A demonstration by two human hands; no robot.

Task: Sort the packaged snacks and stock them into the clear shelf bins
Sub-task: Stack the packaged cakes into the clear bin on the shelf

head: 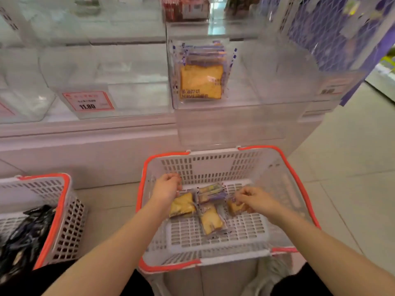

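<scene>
Both hands are down in the white basket (213,167), orange-rimmed, on the floor right in front of us. A handful of snack packs is left on its floor, all the same yellow-bread type with purple trim.

Left hand (167,189): fingers curled, sitting at the top edge of the left pack (181,206). We can't tell whether it's actually pinching the wrapper or just touching it. Right hand (253,200): fingers curled onto the right pack (235,208), looks like a pinch at its upper edge. The hands are apart, one on each side of the cluster.

Between them: the centre pack (211,222) lying flat, long axis running roughly toward and away from us, tilted a bit, and a small stack (210,192) just behind it, near the far wall.

Target is the clear bin (245,95) straight ahead and up, already holding a row of matching packs (201,81) standing on edge, faces toward us (so same product, no sorting doubt).

Key relation: the bin is directly beyond the basket, slightly right of centre, so the right hand is nearer. Our guess is that the lift goes up and forward, with the packs turned from flat to upright to slot in front of the row.

A second basket (64,210) with dark packets (25,231) sits to the left, well apart.
</scene>
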